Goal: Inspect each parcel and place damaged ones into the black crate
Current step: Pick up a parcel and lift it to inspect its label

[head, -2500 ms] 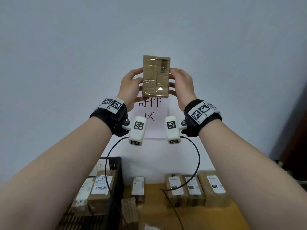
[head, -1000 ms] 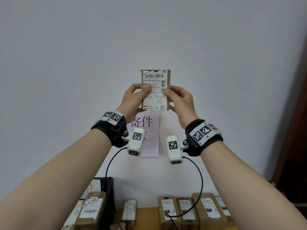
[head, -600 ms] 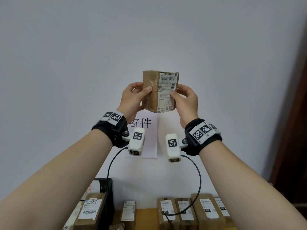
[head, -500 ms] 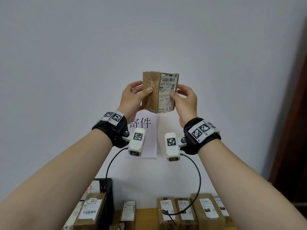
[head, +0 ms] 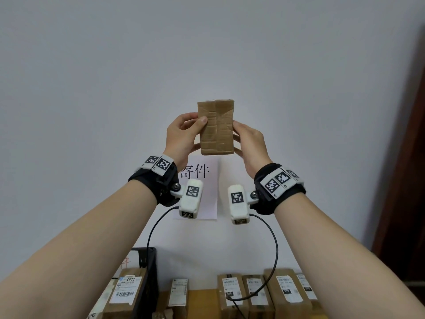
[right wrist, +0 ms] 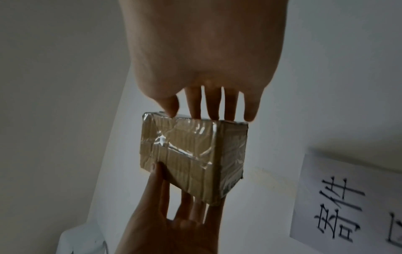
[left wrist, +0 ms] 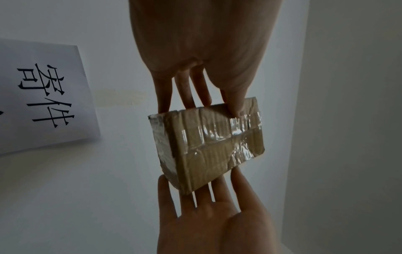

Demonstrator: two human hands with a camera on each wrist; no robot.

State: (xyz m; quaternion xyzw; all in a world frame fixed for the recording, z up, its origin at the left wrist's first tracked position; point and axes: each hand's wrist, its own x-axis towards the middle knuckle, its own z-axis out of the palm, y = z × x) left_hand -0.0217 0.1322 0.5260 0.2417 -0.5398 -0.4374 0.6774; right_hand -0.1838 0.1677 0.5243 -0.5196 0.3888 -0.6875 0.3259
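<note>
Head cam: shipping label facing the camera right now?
No: the parcel held by both hands shows only plain taped cardboard.

My right hand [right wrist: 204,51] comes down from the top, its thumb and fingertips [right wrist: 230,110] touching the upper edge of the small cardboard parcel [right wrist: 191,154]. Clear, wrinkled tape shines across the parcel's brown faces. My left hand [right wrist: 169,223] reaches up from below the parcel, thumb against its lower left corner. Right of the parcel, a white paper sign [right wrist: 352,206] with black characters hangs on the wall.
</note>
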